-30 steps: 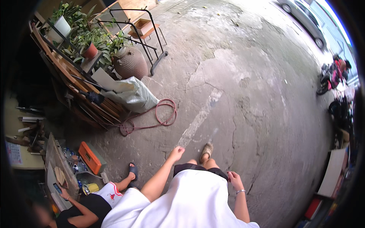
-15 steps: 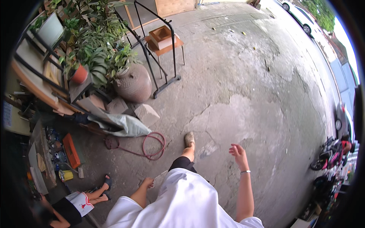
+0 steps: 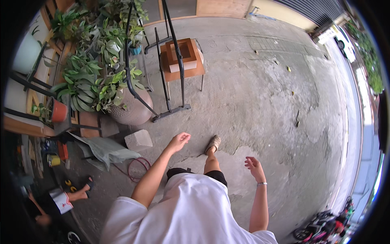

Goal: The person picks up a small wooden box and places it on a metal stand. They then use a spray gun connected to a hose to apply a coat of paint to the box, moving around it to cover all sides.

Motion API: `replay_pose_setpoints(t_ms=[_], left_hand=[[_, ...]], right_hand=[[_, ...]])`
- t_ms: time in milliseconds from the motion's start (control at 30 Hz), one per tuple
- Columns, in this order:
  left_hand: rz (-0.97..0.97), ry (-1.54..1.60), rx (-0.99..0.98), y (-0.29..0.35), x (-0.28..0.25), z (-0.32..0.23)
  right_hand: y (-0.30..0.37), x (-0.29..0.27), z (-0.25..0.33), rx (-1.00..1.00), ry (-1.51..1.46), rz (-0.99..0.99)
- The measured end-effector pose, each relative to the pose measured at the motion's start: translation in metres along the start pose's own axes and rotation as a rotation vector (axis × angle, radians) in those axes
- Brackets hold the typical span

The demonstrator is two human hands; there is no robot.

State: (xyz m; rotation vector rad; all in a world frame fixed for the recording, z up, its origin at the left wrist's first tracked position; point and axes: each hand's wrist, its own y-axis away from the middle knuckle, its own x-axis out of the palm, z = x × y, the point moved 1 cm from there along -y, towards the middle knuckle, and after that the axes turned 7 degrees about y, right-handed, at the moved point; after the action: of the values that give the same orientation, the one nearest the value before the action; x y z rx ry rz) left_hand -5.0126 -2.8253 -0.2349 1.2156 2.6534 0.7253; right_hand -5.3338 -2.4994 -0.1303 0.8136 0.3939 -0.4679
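Observation:
My left hand (image 3: 178, 143) swings out ahead of me over the concrete floor, empty, its fingers loosely bent. Lower on the right, my right hand (image 3: 254, 167) hangs in the air with its fingers apart and nothing in them; a bracelet circles that wrist. Neither hand touches anything. Nearest to the left hand is a pale concrete block (image 3: 138, 140) on the floor. Farther ahead stands a black metal rack frame (image 3: 172, 113). Behind its bars, a brown and white box (image 3: 183, 65) with a square opening rests on a small wooden stool (image 3: 191, 75).
Left of the rack are leafy potted plants, a large clay jar (image 3: 132, 110) and an orange pot (image 3: 58, 111). A grey-green sheet (image 3: 107, 150) and a red hose (image 3: 138, 168) lie below. Someone sits at lower left (image 3: 61, 199). Motorcycles (image 3: 321, 227) stand at lower right, a white car (image 3: 344, 44) at upper right.
I have stepped forward, and the view has turned left. My left hand has swung forward and up; my right hand stays about level. The rack, stool and box appear closer.

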Motion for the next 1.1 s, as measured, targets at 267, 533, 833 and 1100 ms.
replay_pose_setpoints(t_ms=[267, 533, 833, 1100], left_hand=[[-0.639, 0.387, -0.409, -0.065, 0.039, -0.004], [-0.757, 0.528, -0.489, -0.26, 0.065, 0.0], [-1.136, 0.823, -0.473, -0.435, 0.024, -0.048], [-1.613, 1.405, -0.153, -0.514, -0.039, -0.028]], right_hand=[[-0.331, -0.162, 0.244, -0.407, 0.246, 0.033], [-0.598, -0.11, 0.486, -0.558, 0.393, 0.262], [-0.807, 0.049, 0.642, -0.671, 0.585, 0.586], [-0.966, 0.277, 0.639, -0.542, 0.887, 0.743]])
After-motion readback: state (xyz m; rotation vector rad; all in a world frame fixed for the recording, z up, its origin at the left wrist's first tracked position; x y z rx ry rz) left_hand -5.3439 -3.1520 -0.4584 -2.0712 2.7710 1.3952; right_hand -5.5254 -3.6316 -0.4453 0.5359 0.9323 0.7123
